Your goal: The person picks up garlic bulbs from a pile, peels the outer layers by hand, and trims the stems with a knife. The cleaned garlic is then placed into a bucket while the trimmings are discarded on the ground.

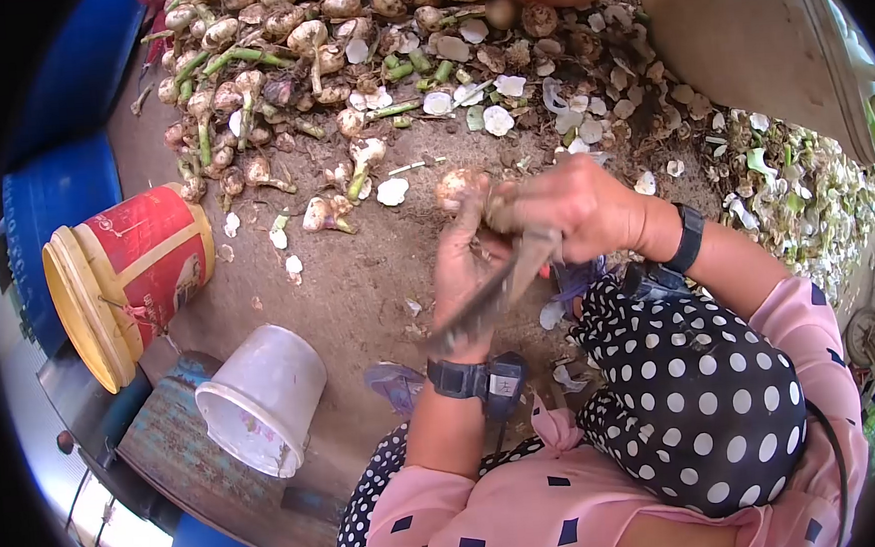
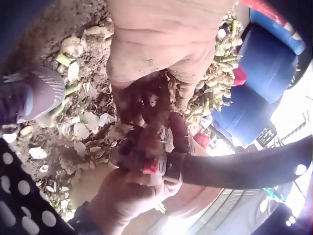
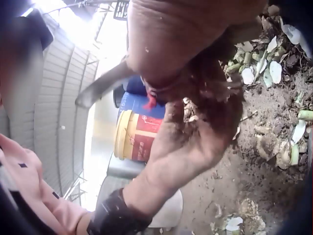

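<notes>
The right hand's (image 1: 572, 210) grip is closed round a knife (image 1: 485, 306); the left hand (image 1: 457, 262), fingers curled, holds a soil-smeared bulb (image 1: 455, 188) near heaped bulbs (image 1: 308, 38) on the floor (image 1: 359, 298).

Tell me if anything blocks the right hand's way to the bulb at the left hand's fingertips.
Nothing visible does. In the head view, the right hand, gripping the knife, is right beside the bulb at the left hand; the blade slants away from the bulb.
</notes>
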{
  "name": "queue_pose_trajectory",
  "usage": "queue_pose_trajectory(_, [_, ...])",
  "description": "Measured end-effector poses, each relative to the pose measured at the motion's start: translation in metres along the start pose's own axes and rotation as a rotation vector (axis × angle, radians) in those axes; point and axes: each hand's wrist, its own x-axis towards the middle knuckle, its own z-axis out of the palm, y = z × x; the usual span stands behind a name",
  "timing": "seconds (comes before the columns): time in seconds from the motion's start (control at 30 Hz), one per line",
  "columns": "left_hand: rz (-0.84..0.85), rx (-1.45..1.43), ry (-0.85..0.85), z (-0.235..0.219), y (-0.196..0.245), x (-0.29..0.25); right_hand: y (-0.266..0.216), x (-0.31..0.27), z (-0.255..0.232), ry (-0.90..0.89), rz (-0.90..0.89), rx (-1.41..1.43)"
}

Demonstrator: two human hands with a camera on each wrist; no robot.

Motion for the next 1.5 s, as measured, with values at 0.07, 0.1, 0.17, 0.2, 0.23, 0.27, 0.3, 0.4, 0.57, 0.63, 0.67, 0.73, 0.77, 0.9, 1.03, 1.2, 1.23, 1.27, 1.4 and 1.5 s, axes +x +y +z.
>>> queue_pose_trajectory(0.07, [0.151, 0.462, -0.018, -0.007, 0.008, 0.001, -0.001, -0.002, -0.004, -0.089, -0.008, -0.013])
queue_pose_trajectory(0.1, [0.151, 0.460, -0.021, -0.014, 0.014, 0.002, 0.002, -0.001, -0.007, -0.020, 0.101, -0.068])
queue_pose_trajectory(0.17, [0.479, 1.052, -0.157, -0.026, 0.021, 0.004, 0.007, 0.002, -0.012, 0.052, 0.238, -0.224])
queue_pose_trajectory(0.2, [0.472, 1.053, -0.159, -0.024, 0.019, -0.001, 0.006, 0.001, -0.010, 0.054, 0.244, -0.225])
queue_pose_trajectory(0.23, [0.497, 1.175, -0.085, -0.021, 0.015, -0.006, 0.003, 0.001, -0.007, 0.024, 0.249, -0.233])
queue_pose_trajectory(0.27, [0.521, 1.296, -0.010, -0.019, 0.012, -0.009, 0.001, 0.001, -0.004, -0.008, 0.254, -0.240])
queue_pose_trajectory(0.3, [0.788, 1.663, -0.167, -0.026, 0.015, -0.008, 0.001, 0.000, -0.003, -0.025, 0.253, -0.253])
queue_pose_trajectory(0.4, [0.821, 1.698, -0.165, -0.039, 0.018, -0.006, -0.004, 0.003, -0.002, -0.023, 0.257, -0.274])
queue_pose_trajectory(0.57, [0.519, 1.030, -0.149, -0.022, 0.000, -0.027, 0.025, -0.013, 0.011, 0.021, 0.374, -0.307])
queue_pose_trajectory(0.63, [0.636, 1.224, -0.384, -0.006, -0.001, -0.048, 0.072, -0.048, 0.004, 0.017, 0.716, -0.322])
queue_pose_trajectory(0.67, [0.629, 1.030, -0.431, -0.012, 0.004, -0.046, 0.094, -0.066, -0.004, -0.061, 0.971, -0.343])
queue_pose_trajectory(0.73, [0.556, 1.520, -0.144, -0.023, 0.045, -0.029, 0.068, -0.058, -0.010, 0.014, 0.976, -0.242])
queue_pose_trajectory(0.77, [0.509, 1.389, 0.036, -0.022, 0.062, -0.016, 0.077, -0.070, -0.001, 0.050, 0.925, -0.249])
queue_pose_trajectory(0.9, [0.714, 2.672, 0.268, -0.058, 0.151, 0.024, 0.081, -0.066, 0.012, 0.002, 0.898, -0.227])
queue_pose_trajectory(1.03, [0.691, 2.757, 0.629, -0.096, 0.228, -0.001, 0.083, -0.066, 0.008, -0.039, 0.907, -0.297])
queue_pose_trajectory(1.2, [1.021, 2.588, 0.785, -0.070, 0.212, 0.005, 0.080, -0.054, 0.018, -0.123, 0.937, -0.258])
queue_pose_trajectory(1.23, [0.946, 2.528, 0.860, -0.065, 0.207, 0.023, 0.079, -0.051, 0.021, -0.107, 0.921, -0.221])
queue_pose_trajectory(1.27, [0.876, 2.464, 0.928, -0.057, 0.207, 0.040, 0.079, -0.048, 0.020, -0.104, 0.913, -0.228])
queue_pose_trajectory(1.4, [0.862, 2.451, 0.761, -0.044, 0.225, 0.066, 0.060, -0.040, 0.012, -0.155, 0.899, -0.262])
queue_pose_trajectory(1.5, [0.741, 2.356, 0.698, -0.047, 0.230, 0.073, 0.053, -0.040, 0.010, -0.114, 0.878, -0.096])
